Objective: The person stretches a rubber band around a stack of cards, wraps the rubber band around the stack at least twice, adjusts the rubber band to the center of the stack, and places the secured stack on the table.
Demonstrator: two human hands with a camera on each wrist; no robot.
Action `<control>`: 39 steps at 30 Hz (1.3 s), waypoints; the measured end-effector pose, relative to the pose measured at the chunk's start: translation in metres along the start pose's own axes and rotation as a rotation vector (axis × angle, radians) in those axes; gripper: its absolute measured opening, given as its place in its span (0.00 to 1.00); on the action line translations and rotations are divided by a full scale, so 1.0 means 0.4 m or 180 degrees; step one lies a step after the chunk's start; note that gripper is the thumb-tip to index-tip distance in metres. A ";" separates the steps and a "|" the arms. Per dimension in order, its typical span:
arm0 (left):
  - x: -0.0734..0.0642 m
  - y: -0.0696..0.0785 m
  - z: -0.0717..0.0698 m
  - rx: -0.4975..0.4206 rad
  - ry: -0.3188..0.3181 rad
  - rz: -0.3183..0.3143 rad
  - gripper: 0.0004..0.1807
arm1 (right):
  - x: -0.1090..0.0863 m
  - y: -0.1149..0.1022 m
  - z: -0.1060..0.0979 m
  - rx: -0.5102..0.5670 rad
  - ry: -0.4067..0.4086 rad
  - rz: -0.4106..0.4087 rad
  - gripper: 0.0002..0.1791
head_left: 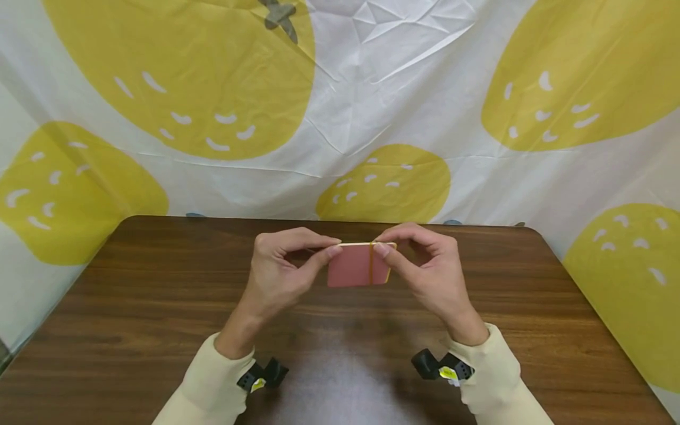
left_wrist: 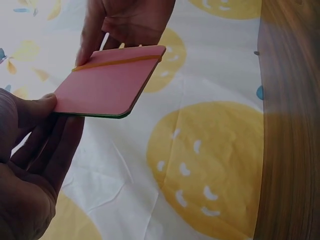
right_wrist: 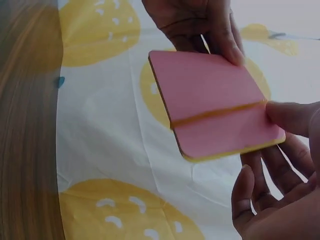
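Observation:
A small pink notebook (head_left: 349,267) with an orange elastic band (head_left: 370,264) around it is held up above the table. At its upper left corner, my left hand (head_left: 278,262) pinches it between thumb and fingers. My right hand (head_left: 427,268) pinches the upper right corner, with the thumb close to the band. From the left wrist, the pink cover (left_wrist: 107,85) shows whole, with a green edge near the left fingers. In the right wrist view the notebook (right_wrist: 207,85) is tilted, a yellow edge along the right hand's end. The cover looks closed.
Beneath the hands lies a dark brown wooden table (head_left: 159,307) with rounded far corners. Behind it hangs a white cloth (head_left: 350,112) printed with large yellow fruit shapes. Black wrist cameras (head_left: 443,366) are strapped over the cream sleeves (head_left: 218,378).

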State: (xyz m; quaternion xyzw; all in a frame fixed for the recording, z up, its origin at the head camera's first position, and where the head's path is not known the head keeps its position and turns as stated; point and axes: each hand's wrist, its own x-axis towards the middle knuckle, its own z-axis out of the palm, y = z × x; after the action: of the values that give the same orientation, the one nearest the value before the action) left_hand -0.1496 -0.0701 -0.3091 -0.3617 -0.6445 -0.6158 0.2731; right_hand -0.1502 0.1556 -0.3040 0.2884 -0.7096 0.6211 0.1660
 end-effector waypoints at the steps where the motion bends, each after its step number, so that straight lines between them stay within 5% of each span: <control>1: -0.001 0.000 0.002 0.0002 0.0001 -0.0005 0.08 | 0.000 0.001 0.002 0.0031 -0.0018 0.0011 0.04; 16: -0.007 0.003 0.025 0.0123 0.0106 0.0174 0.06 | -0.016 0.008 0.040 -0.0141 0.0206 -0.0413 0.05; 39: -0.012 0.004 0.036 0.0081 0.0052 0.0178 0.07 | -0.022 -0.001 0.054 -0.0178 0.0273 -0.0293 0.07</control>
State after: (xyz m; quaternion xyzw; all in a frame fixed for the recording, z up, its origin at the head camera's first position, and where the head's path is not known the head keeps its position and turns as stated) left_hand -0.1442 -0.0566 -0.3134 -0.3710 -0.6396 -0.6027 0.3001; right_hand -0.1403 0.1363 -0.3125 0.2890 -0.7049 0.6045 0.2326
